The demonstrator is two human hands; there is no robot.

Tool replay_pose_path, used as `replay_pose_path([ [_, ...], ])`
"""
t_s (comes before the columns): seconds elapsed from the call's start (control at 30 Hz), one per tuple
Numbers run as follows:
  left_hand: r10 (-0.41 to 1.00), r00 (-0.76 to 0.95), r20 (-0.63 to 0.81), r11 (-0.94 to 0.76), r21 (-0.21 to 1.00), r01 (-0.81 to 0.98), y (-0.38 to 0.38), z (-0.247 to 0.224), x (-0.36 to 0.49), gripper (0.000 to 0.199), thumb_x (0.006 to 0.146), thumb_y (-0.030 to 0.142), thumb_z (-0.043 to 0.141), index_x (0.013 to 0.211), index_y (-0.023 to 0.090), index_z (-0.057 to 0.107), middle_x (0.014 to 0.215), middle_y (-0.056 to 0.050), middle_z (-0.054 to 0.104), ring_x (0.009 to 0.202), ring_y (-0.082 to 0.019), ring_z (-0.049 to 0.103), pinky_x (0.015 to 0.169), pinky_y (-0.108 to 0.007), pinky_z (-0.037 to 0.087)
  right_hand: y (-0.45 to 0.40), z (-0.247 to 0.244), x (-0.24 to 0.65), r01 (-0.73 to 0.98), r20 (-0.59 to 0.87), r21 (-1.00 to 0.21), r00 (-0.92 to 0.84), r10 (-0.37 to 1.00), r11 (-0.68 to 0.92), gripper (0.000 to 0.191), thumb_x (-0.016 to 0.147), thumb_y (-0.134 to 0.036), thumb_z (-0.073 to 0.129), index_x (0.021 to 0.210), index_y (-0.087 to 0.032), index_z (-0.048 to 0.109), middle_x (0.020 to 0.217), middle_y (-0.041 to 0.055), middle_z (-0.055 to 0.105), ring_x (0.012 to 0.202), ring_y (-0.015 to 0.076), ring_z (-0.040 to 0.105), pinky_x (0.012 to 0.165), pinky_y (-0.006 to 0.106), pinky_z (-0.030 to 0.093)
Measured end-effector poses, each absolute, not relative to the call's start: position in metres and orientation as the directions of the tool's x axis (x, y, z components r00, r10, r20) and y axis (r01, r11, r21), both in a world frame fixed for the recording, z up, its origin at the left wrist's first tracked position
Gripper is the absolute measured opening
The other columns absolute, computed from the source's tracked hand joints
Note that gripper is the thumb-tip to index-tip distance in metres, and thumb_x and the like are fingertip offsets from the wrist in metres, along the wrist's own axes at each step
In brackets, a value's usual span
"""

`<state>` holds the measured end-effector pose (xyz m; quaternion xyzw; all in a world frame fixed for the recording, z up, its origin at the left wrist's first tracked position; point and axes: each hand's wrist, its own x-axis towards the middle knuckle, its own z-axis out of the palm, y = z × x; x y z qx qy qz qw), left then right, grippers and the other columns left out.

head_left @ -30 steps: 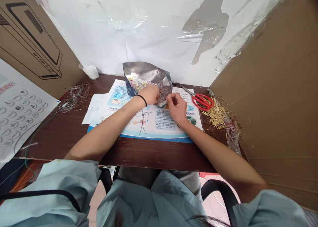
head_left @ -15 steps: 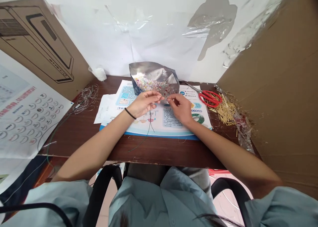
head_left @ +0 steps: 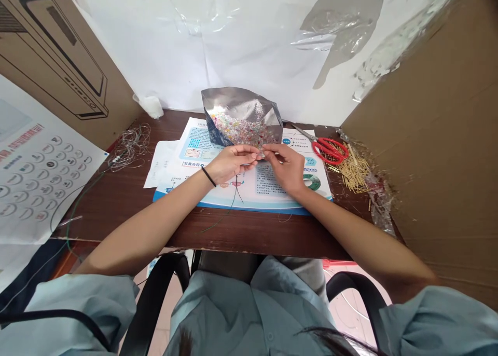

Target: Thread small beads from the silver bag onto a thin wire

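An open silver bag [head_left: 243, 114] of small colourful beads stands at the back middle of the desk. Just in front of it, my left hand [head_left: 233, 164], with a black band at the wrist, pinches something too small to make out. My right hand [head_left: 287, 168] is closed too, its thumb and forefinger meeting the left fingertips at the bag's front edge; what it grips is hidden. A dark thread [head_left: 236, 190] hangs below my left hand over the printed sheet [head_left: 249, 204].
Red-handled scissors [head_left: 330, 149] lie right of the bag, beside a pile of gold sticks [head_left: 355, 172] and crumpled plastic [head_left: 381, 205]. Tangled clear thread [head_left: 130, 144] lies on the left. Cardboard walls [head_left: 439, 117] flank the brown desk [head_left: 241, 236].
My left hand has shifted slightly right, and the fingertips of both hands have come closer together. The camera view has moved a little.
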<state>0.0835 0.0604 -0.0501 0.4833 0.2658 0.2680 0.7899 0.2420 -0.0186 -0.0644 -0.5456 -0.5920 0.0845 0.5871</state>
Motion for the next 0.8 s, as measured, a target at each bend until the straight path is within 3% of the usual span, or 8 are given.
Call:
replay_pose_path([
  [0.13,0.677,0.718,-0.162,0.395,0.903,-0.17,0.0627,-0.0516,0.0826,0.025,0.068,0.019,0.084,0.087,0.013,0.069,0.087,-0.005,0.072,0.072,-0.007,0.062,0.071,-0.021,0.049,-0.0209,-0.0636,0.2402,0.529,0.598,-0.751,0.289,0.748,0.396,0.01,0.086,-0.025,0.064,0.092,-0.021,0.072,0.088,0.0018,0.075,0.078,0.0143,0.069,0.072,0.031,0.057],
  [0.43,0.678,0.719,-0.154,0.361,0.922,-0.142,0.0619,-0.05,0.0827,0.031,0.065,0.027,0.086,0.085,0.012,0.068,0.08,-0.004,0.069,0.067,-0.006,0.058,0.064,-0.021,0.046,-0.0227,-0.0601,0.2406,0.686,0.751,-0.555,0.171,0.637,0.47,0.01,0.089,-0.02,0.063,0.083,-0.022,0.07,0.081,0.0018,0.073,0.078,0.016,0.063,0.071,0.033,0.053],
  [0.8,0.685,0.711,-0.158,0.351,0.927,-0.132,0.0594,-0.0476,0.0826,0.035,0.061,0.029,0.089,0.084,0.011,0.07,0.081,-0.004,0.069,0.068,-0.006,0.056,0.066,-0.023,0.043,-0.0215,-0.0621,0.2391,0.681,0.769,-0.532,0.14,0.624,0.503,0.012,0.091,-0.026,0.062,0.083,-0.022,0.069,0.081,0.0025,0.071,0.082,0.0179,0.059,0.074,0.034,0.052],
])
